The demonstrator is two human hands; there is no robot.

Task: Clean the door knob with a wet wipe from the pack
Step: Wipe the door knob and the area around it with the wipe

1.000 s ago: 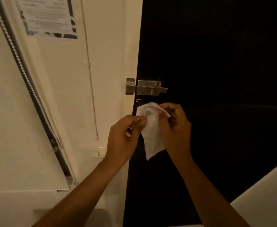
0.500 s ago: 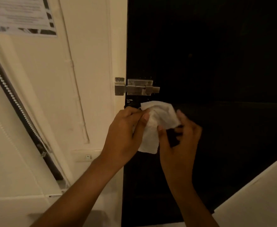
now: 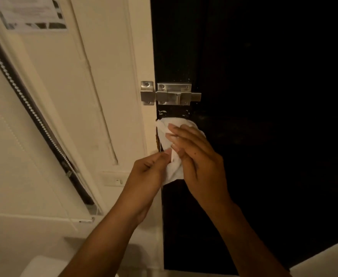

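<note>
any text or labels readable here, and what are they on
Paper notice taped to the wall, top left: lines of print, too blurred to read.
Wall switch plate: small mark, too small to read.
Metal latch, wet wipe, dark door: no text visible.

At frame centre, the right hand [image 3: 200,162] presses a white wet wipe [image 3: 172,136] against the dark door [image 3: 264,96]; the left hand [image 3: 148,172] pinches its lower edge below the metal latch [image 3: 172,93].
</note>
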